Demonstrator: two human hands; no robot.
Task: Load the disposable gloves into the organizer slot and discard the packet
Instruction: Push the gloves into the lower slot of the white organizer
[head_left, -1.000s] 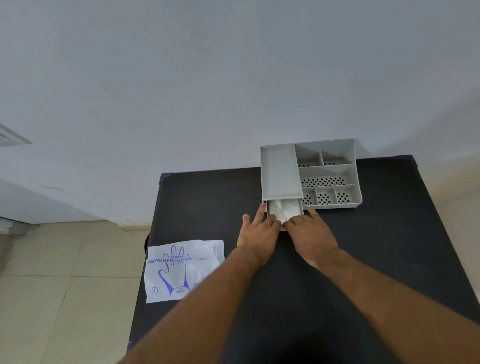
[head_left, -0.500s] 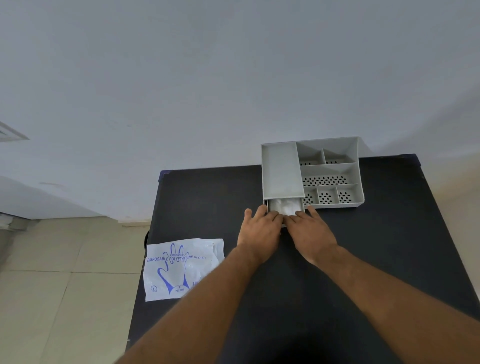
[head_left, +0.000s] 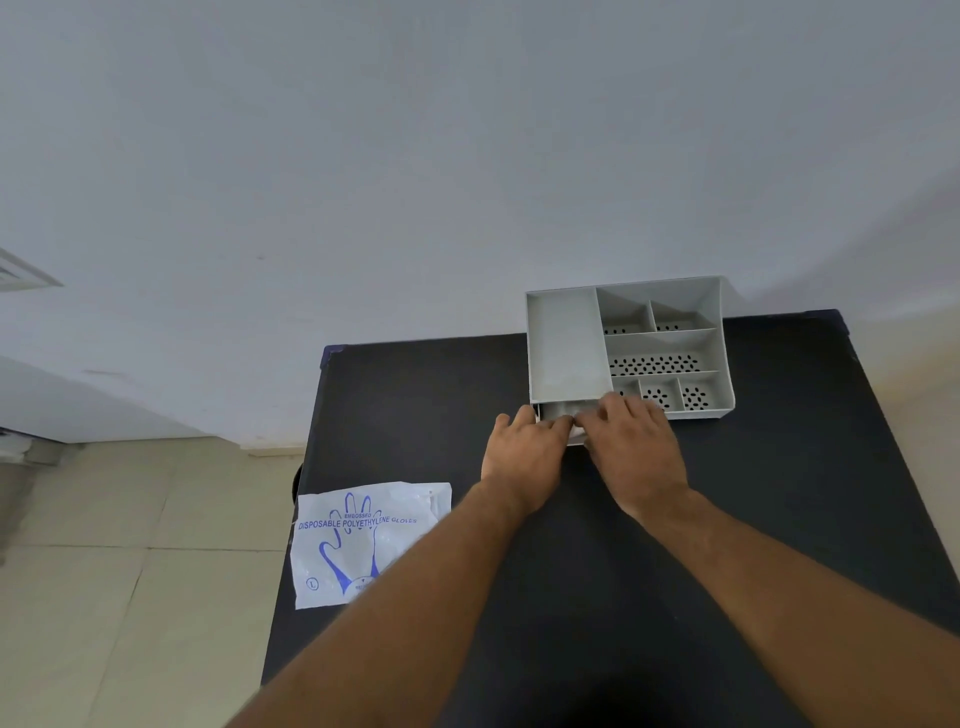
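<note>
A grey plastic organizer (head_left: 566, 343) with several compartments stands at the far middle of the black table (head_left: 779, 493). A small drawer slot (head_left: 558, 410) sticks out a little at its near left corner. My left hand (head_left: 524, 457) and my right hand (head_left: 631, 447) lie side by side, fingertips pressed flat against the drawer's front. The gloves inside are hidden by my fingers. The white packet (head_left: 363, 540), printed with a blue hand and "disposable polyethylene gloves", lies flat on the table's near left edge, overhanging it slightly.
A pale wall rises right behind the table. Beige floor tiles (head_left: 104, 571) lie to the left. My two forearms reach across the table's middle.
The drawer has slid further into the organizer; the white gloves seen earlier are now covered. Both hands have moved forward with it.
</note>
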